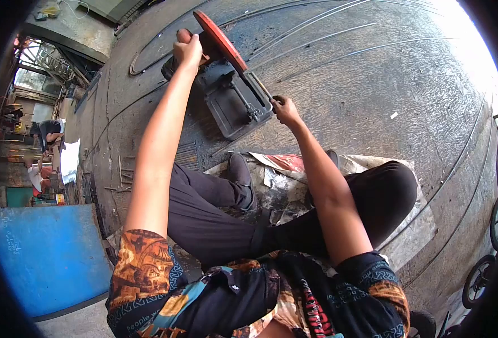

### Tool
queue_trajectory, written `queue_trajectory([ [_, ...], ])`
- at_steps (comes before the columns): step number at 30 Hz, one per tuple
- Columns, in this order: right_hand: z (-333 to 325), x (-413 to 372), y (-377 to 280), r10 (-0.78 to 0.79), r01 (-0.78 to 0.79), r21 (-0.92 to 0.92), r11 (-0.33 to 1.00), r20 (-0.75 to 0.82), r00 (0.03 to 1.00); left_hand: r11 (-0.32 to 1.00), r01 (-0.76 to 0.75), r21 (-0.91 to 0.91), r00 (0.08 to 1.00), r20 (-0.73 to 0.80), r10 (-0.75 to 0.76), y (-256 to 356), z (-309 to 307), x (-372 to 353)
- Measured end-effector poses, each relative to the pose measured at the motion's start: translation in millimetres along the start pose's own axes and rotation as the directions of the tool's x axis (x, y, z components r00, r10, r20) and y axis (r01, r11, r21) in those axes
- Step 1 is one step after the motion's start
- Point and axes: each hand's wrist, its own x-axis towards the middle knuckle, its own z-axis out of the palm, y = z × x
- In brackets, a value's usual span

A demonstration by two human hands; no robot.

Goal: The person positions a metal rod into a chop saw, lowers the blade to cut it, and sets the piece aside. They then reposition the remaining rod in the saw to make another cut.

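Note:
A cut-off saw with a dark metal base and a large red disc stands on the floor in front of me. My left hand is closed around the saw's handle, at the upper left of the machine. On the other side, my right hand grips the near end of a thin metal rod. This rod runs along the edge of the saw base up to the lower rim of the disc. The exact contact between rod and disc is too small to make out.
Long metal rods lie across the floor beyond the saw. Short rod pieces lie near my left leg, and a worn sheet lies beneath me. A blue panel is at left; people are farther back. Wheels stand at right.

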Motion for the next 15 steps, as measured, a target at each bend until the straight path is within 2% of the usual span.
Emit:
queue_trajectory([
  [1, 0.8, 0.6, 2.2, 0.004, -0.004, -0.001, 1.0, 0.005, 1.0, 0.923, 0.345, -0.169, 0.932, 0.176, -0.316, 16.2, -6.0, -6.7],
  [2, 1.3, 2.3, 3.3, 0.005, -0.005, -0.025, 1.0, -0.008, 1.0, 0.857, 0.467, -0.218, 0.874, 0.259, -0.41, -0.9, -2.1, 11.4],
  [3, 2.1, 4.0, 3.8, 0.004, -0.005, -0.049, 0.999, -0.022, 1.0, 0.857, 0.468, -0.218, 0.875, 0.254, -0.413, -10.0, -4.8, 24.2],
  [5, 3.6, 5.5, 6.0, -0.005, 0.003, -0.051, 0.999, -0.026, 1.0, 0.756, 0.621, -0.208, 0.705, 0.57, -0.422, -18.2, -11.0, 39.1],
  [7, 6.2, 13.2, 16.7, -0.08, 0.078, -0.066, 0.995, -0.032, 0.996, 0.763, 0.613, -0.205, 0.722, 0.536, -0.437, -10.9, -12.5, 31.3],
  [10, 7.4, 17.4, 22.2, -0.079, 0.074, -0.083, 0.994, -0.056, 0.995, 0.793, 0.572, -0.21, 0.741, 0.546, -0.39, -13.9, -13.4, 36.8],
  [12, 9.2, 16.8, 20.8, -0.079, 0.074, -0.089, 0.993, -0.055, 0.995, 0.751, 0.623, -0.219, 0.667, 0.65, -0.364, -10.3, -17.4, 51.4],
  [15, 6.0, 17.4, 18.1, -0.087, 0.08, -0.103, 0.991, -0.06, 0.994, 0.757, 0.616, -0.219, 0.689, 0.615, -0.383, -9.5, -13.9, 49.9],
])
